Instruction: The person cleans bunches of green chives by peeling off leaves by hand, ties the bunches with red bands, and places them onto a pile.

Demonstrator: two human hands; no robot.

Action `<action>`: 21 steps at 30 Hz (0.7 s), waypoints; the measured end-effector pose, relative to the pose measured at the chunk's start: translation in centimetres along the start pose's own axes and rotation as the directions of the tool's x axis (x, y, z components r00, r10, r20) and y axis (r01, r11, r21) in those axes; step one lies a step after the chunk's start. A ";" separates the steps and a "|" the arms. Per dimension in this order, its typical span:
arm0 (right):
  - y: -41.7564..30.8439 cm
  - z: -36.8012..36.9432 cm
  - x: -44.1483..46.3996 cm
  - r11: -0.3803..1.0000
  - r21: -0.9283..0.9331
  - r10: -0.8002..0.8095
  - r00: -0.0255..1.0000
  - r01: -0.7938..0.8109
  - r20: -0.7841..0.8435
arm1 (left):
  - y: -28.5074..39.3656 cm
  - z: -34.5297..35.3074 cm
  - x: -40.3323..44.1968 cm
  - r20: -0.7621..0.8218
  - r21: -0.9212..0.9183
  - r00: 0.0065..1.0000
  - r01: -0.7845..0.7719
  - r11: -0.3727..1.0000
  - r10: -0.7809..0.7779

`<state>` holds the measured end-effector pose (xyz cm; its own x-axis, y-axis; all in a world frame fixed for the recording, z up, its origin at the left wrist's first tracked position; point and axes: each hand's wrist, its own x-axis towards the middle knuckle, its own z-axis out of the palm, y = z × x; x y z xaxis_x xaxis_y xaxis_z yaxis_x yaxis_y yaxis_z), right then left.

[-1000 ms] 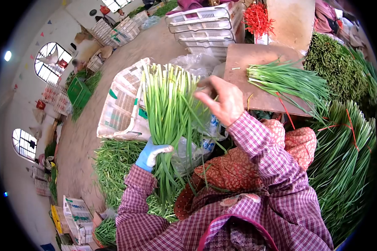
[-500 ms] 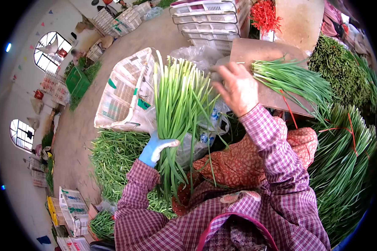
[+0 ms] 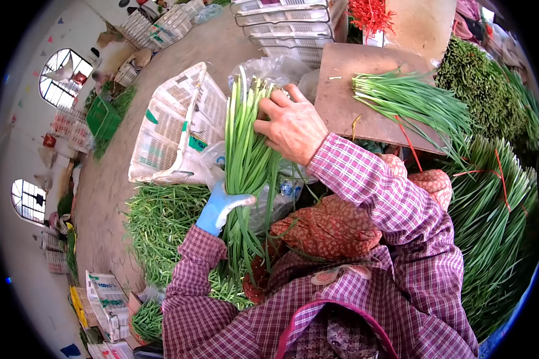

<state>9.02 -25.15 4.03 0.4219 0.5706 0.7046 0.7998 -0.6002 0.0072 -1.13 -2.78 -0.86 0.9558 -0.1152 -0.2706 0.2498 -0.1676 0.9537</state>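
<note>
Being gripped by L hand (image 3: 221,210), chive bunch (image 3: 245,158) is touched nr. pale ends (image 3: 238,94) by R hand (image 3: 294,127), its grip unclear.

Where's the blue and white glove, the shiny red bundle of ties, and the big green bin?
Blue and white glove (image 3: 214,210): head view, back of the hand.
Bright red bundle of ties (image 3: 370,16): head view, its middle.
Green plastic bin (image 3: 103,119): head view, its side.

Brown board (image 3: 336,109), green bunch (image 3: 410,99) lying on it, small pale scrap (image 3: 335,78)
</note>
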 end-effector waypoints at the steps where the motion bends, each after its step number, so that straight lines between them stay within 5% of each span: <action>1: 0.0 0.2 0.0 1.000 -0.002 -0.003 1.000 0.003 0.011 | -0.1 0.0 0.0 -0.002 -0.004 1.000 0.003 1.000 -0.003; 11: 1.1 2.3 -0.6 0.996 -0.092 -0.015 0.998 0.010 -0.059 | 0.1 0.0 0.0 -0.002 0.004 1.000 0.007 1.000 -0.007; 19: 1.7 2.1 -0.7 0.995 -0.016 -0.101 0.992 0.103 0.072 | -0.4 0.0 0.2 0.018 0.002 0.999 0.039 0.999 -0.039; 21: 2.1 2.0 -0.2 1.000 0.024 -0.005 0.999 0.004 0.033 | 0.0 0.2 0.0 0.025 0.003 0.999 0.038 0.999 -0.038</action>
<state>11.50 -25.40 2.46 0.4318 0.5914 0.6810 0.8114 -0.5845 -0.0069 -1.12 -2.98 -0.89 0.9415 -0.1332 -0.3097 0.2853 -0.1747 0.9424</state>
